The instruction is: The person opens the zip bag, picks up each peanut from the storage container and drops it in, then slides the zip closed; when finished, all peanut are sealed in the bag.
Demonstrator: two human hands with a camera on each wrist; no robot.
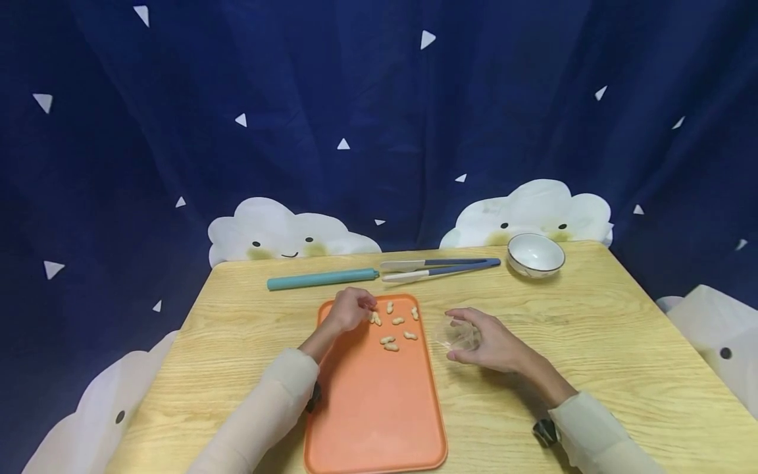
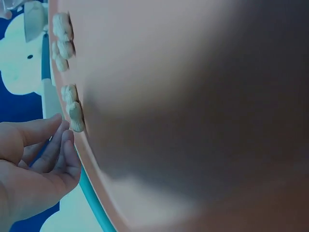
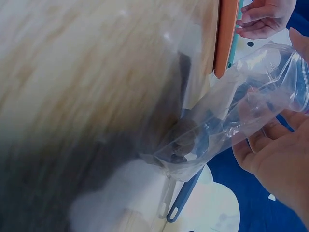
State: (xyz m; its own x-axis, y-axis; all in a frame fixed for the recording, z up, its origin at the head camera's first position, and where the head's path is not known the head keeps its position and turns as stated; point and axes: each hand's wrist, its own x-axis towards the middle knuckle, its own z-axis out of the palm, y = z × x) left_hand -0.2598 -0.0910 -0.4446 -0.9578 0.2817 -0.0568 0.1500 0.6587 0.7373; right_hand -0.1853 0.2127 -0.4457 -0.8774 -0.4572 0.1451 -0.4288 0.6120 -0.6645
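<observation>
My left hand (image 1: 353,308) reaches over the far end of an orange tray (image 1: 376,408), its fingertips right beside two peanuts (image 2: 75,111). Between thumb and fingers the left wrist view shows a small gap with nothing in it. Several more peanuts (image 1: 398,321) are scattered to the right on the tray. Right of the tray, my right hand (image 1: 491,342) grips a clear plastic bag (image 3: 246,101), thumb and fingers curled round its upper part. A few small roundish things, darkened by shadow, lie at the bag's bottom (image 3: 181,145).
Behind the tray lie a teal stick (image 1: 322,279) and blue-and-white tongs (image 1: 462,270). A white bowl (image 1: 535,253) with a dark rim stands at the back right of the wooden table (image 1: 592,342). A dark blue curtain (image 1: 379,99) hangs behind the table.
</observation>
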